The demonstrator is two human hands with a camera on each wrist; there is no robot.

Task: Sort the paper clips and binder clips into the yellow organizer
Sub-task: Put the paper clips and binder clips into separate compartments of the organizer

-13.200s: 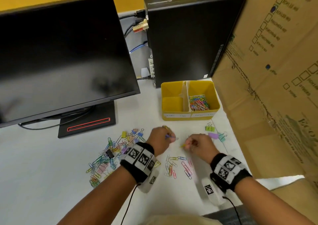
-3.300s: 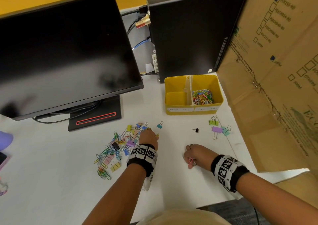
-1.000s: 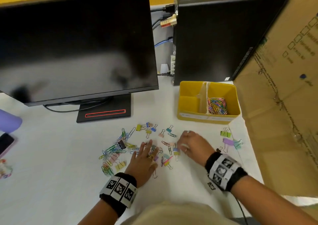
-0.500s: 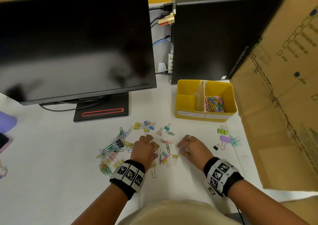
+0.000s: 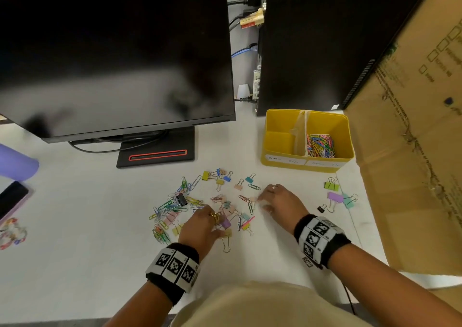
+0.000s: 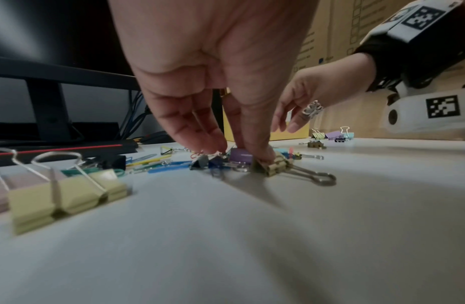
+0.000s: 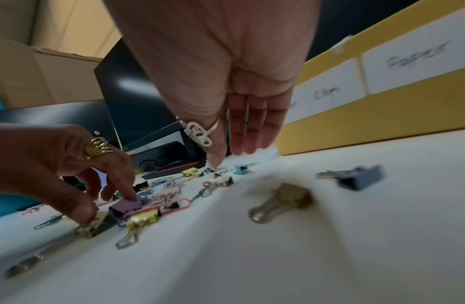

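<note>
The yellow organizer (image 5: 307,163) stands at the back right; coloured paper clips (image 5: 318,145) fill its right compartment and the left one (image 5: 278,140) looks bare. Mixed paper and binder clips (image 5: 175,209) lie scattered on the white table. My left hand (image 5: 212,216) points down into them: the thumb presses a yellow binder clip (image 6: 275,166) and a fingertip touches a purple binder clip (image 6: 242,156). My right hand (image 5: 265,199) hovers with straight fingers, its index tip on a small pink clip (image 7: 223,181). Neither hand lifts anything.
Green, purple and teal binder clips (image 5: 335,196) and a small black one (image 5: 321,208) lie to the right. A monitor (image 5: 112,52) and computer tower (image 5: 325,39) stand behind, a cardboard box (image 5: 412,151) walls the right, and a phone (image 5: 12,196) lies far left.
A second ago my left hand lay flat on the clips; now its fingertips point down onto the purple and yellow binder clips. My right hand has shifted slightly away from me among the clips.
</note>
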